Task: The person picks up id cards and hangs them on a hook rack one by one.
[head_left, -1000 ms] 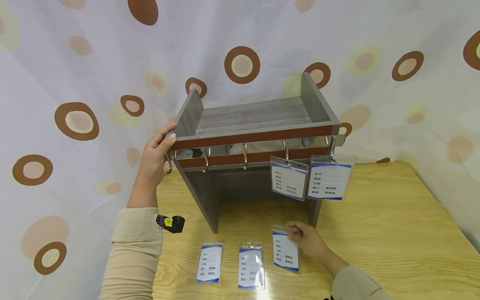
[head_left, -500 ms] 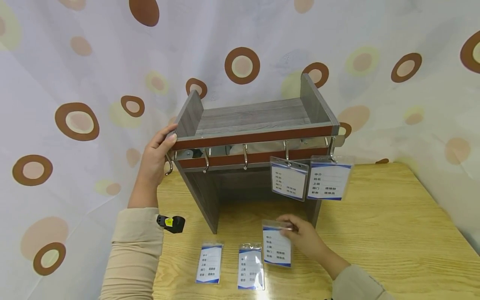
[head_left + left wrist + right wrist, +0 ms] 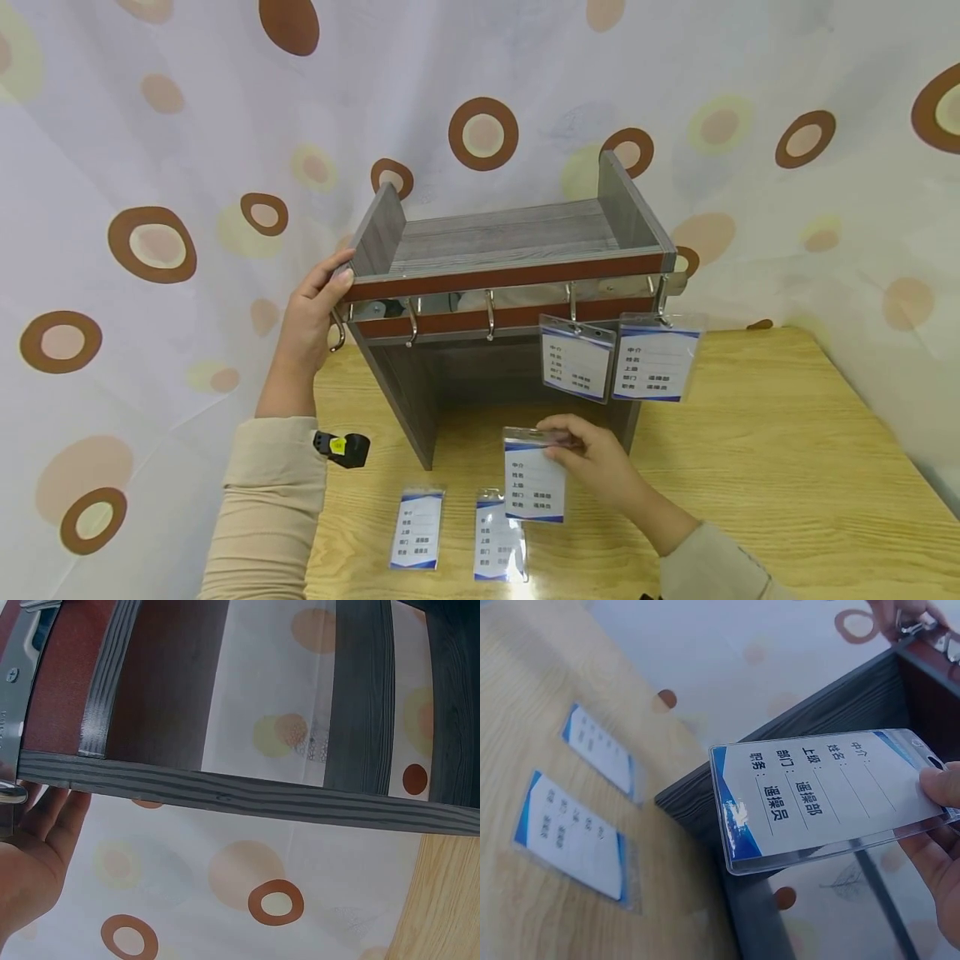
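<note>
In the head view my left hand [image 3: 307, 312] grips the upper left corner of a grey wooden shelf rack [image 3: 495, 233], thumb at the front. In the left wrist view its fingers [image 3: 67, 817] lie against the rack's side panel. My right hand [image 3: 600, 462] pinches the top corner of a clear-sleeved badge [image 3: 534, 479], held in front of the rack, its printed side facing me. The right wrist view shows that badge [image 3: 802, 795] closely, with the thumb over its slotted end. Two badges hang on the rack's right hooks: one badge [image 3: 576, 358] and another badge [image 3: 654, 358].
Two badges lie on the wooden table [image 3: 750, 467] in front: a left badge [image 3: 417, 529] and a middle badge [image 3: 491, 542], partly overlapped by the held one. Bare metal hooks [image 3: 491, 315] line the rack's left half. A patterned curtain [image 3: 225, 108] stands behind.
My right hand has lifted the badge from the table's right side and carried it left and toward the rack. My left hand has stayed on the rack's corner.
</note>
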### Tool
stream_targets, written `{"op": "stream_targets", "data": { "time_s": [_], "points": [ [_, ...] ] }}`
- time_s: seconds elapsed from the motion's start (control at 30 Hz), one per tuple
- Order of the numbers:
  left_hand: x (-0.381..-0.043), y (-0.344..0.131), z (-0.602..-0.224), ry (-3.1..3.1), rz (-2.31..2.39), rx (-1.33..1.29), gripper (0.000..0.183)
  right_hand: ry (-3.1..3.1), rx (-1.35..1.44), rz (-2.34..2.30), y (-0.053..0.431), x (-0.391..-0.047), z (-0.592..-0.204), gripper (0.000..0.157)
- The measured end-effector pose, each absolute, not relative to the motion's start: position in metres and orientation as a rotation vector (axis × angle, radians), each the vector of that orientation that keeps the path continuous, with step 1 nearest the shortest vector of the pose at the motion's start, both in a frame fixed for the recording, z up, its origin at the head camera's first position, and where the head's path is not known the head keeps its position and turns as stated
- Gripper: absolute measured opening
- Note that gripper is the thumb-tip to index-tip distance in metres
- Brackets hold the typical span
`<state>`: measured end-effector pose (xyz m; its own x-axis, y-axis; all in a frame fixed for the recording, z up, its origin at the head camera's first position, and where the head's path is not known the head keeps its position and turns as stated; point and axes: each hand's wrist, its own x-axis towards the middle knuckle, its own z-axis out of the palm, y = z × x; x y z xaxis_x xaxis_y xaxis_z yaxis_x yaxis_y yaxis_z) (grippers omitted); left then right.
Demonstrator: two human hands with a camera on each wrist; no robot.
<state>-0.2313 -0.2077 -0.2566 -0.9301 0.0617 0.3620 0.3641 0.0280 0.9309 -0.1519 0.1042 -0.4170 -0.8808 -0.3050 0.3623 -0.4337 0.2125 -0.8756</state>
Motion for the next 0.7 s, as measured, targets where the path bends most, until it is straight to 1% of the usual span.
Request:
{"op": "stream_targets", "data": {
  "time_s": [0.17, 0.43, 0.7],
  "points": [
    [-0.232, -0.207, -0.257, -2.076, -2.001, -0.434, 0.037, -2.336, 0.72, 1.692, 0.099, -0.152, -0.401, 0.022],
    [-0.232, -0.208, -0.256, -2.079, -1.998, -0.419, 0.036, -2.239, 0.79, 1.625, 0.093, -0.153, -0.385, 0.024],
    [-0.232, -0.207, -0.257, -2.063, -1.999, -0.417, 0.035, -2.17, 0.795, 1.669, 0.088, -0.152, -0.373, 0.021]
  ]
}}
